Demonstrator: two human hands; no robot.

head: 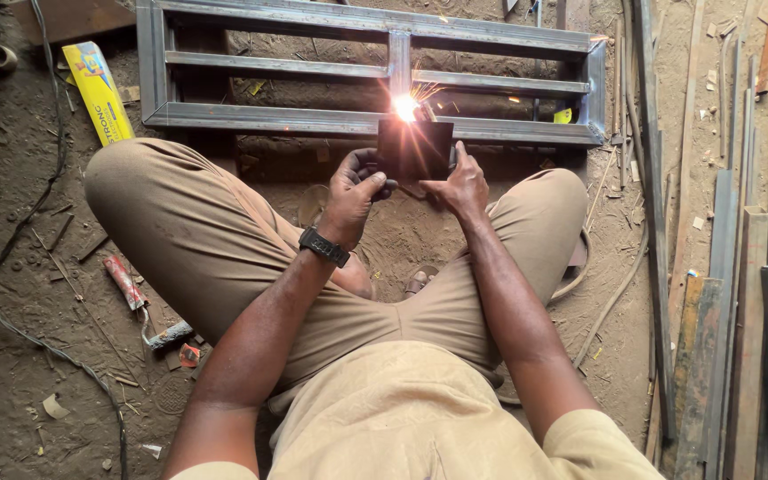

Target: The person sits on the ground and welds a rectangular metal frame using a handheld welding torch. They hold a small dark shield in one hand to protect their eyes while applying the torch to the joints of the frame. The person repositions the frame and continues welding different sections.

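Steel bars, grey and welded into a rectangular frame (366, 120), lay flat on the dirt floor (20, 293) in front of the seated person, whose knees in tan trousers (197, 240) spread wide to either side, probably to bring the body close over the near rail. Long metal strips and wooden offcuts (731, 267) were stacked along the right edge, well apart from the work. A yellow carton (100, 89) rested on the floor just beside the frame's left end, and a dark cable (55, 351) trailed across the ground on the left. A dark rectangular shield (415, 149) was held upright between the head and the bright welding spark (406, 108), which flared at the joint where an upright bar met the near rail; held so, it seemingly screened the eyes from the glare. The left hand (356, 185), with a black wristwatch (324, 246) on its wrist, had its fingers curled shut around the shield's lower left corner. The right hand (464, 187) touched the shield's lower right edge, thumb raised; whether it also gripped something behind the shield could not be told.
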